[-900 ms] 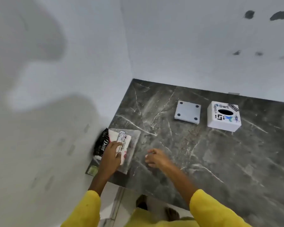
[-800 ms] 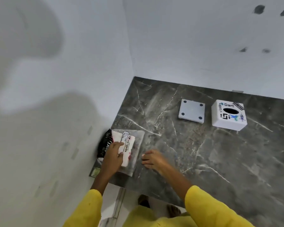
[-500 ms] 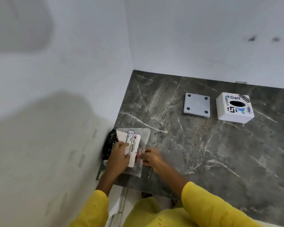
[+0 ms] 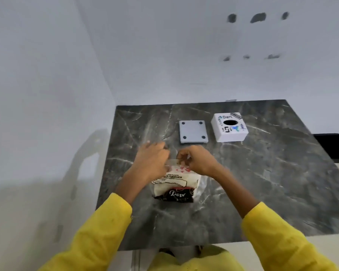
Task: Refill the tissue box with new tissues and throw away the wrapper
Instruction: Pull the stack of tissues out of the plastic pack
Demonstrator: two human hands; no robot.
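A clear plastic pack of white tissues point(image 4: 176, 182), printed with red hearts and a black band at its near end, rests on the dark marble table point(image 4: 262, 182) in front of me. My left hand point(image 4: 152, 160) and my right hand point(image 4: 199, 161) both pinch the far top edge of its wrapper, fingers closed on the plastic. The white tissue box point(image 4: 229, 127), covered in stickers with an oval hole on top, stands at the back right. Its flat grey base plate point(image 4: 193, 131) with four dark dots lies separately just left of it.
White walls close the table in on the left and at the back. The table's near edge runs just above my yellow sleeves. A black object point(image 4: 335, 149) sticks out past the table's right edge.
The tissue pack has moved from the table's left edge by the wall to the middle in front of me. My right hand has joined the left on the wrapper's top.
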